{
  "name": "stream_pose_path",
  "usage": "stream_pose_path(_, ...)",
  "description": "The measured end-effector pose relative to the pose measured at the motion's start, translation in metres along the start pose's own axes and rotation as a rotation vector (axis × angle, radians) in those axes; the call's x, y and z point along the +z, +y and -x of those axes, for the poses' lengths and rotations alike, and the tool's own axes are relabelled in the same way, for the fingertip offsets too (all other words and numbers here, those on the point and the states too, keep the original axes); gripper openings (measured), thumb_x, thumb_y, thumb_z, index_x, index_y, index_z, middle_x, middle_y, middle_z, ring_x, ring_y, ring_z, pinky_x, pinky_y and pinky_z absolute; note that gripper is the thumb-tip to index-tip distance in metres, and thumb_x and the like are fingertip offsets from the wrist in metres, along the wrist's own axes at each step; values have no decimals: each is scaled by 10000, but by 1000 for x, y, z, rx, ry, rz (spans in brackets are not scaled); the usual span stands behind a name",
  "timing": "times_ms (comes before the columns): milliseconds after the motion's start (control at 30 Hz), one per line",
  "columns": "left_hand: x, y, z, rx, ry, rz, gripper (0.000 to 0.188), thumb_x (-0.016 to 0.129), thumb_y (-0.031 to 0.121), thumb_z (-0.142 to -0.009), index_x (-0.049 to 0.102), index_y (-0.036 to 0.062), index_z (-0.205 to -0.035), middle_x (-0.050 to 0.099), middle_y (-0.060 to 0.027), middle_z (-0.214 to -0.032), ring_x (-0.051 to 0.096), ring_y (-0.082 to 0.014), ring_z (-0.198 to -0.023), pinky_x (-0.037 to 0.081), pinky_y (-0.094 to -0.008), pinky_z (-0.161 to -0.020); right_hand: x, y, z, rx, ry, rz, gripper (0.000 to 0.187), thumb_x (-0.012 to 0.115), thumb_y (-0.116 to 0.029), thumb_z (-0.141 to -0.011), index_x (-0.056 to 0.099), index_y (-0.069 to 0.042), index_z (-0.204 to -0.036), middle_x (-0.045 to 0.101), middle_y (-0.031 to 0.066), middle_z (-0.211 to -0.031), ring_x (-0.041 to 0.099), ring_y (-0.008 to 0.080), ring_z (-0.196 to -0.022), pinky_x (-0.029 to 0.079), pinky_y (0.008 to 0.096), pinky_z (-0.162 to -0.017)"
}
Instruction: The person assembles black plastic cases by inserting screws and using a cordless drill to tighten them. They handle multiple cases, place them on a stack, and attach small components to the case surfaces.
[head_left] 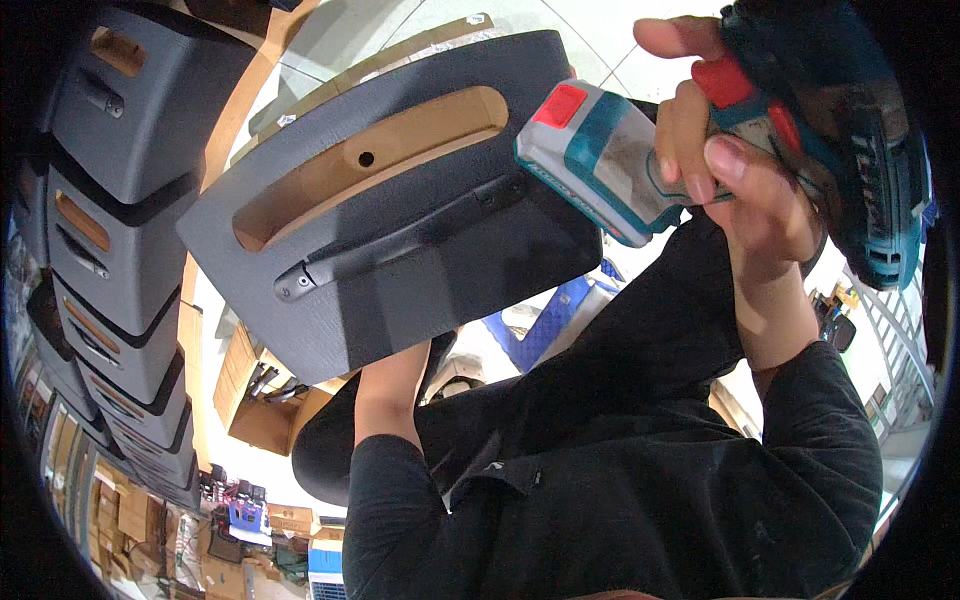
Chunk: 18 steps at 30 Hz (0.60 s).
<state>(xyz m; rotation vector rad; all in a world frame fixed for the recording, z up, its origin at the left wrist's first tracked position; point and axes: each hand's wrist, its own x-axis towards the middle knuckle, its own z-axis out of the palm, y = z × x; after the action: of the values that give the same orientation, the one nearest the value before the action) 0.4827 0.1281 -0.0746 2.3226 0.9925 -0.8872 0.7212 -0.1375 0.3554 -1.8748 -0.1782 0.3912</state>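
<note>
My right hand (735,165) is closed round the grip of a teal, black and grey cordless power driver (600,160) with a red trigger area. Its battery end reaches over the right end of a dark grey panel (390,320). The panel has a long rounded recess (340,175) lined in tan, with a dark round hole in it. Beside the recess runs a black pull handle (400,235), with a screw at its near left end. From below, my left forearm (390,395) passes under the panel; that hand and its fingers are hidden.
Similar grey panels (125,240) with handles stand stacked on the left, by a wooden edge (240,115). An open cardboard box (255,385) of dark parts sits below the panel. A blue object (545,330) lies beyond my leg. Shelving and boxes fill the lower left.
</note>
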Motion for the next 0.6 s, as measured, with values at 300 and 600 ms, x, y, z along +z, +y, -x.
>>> stream_pose_path(300,-33,18,-7,80,38,-11,296,541,215,-1021,715,-5,-1115,759,-195,-1025,752,-320,-907,594,-464,-781,-19,12,9,-18,-104,-30,446,560,-153,-955,533,146,-1284,583,114,-771,514,139,-628,473,305,-672)
stream_pose_path(600,-73,47,78,314,50,-137,299,544,218,-1017,716,-8,-1108,759,-200,-1033,753,-320,-907,595,-468,-773,-39,37,18,-257,-137,-248,271,620,-236,-1053,662,-27,-886,623,40,-788,649,157,-823,503,306,-812)
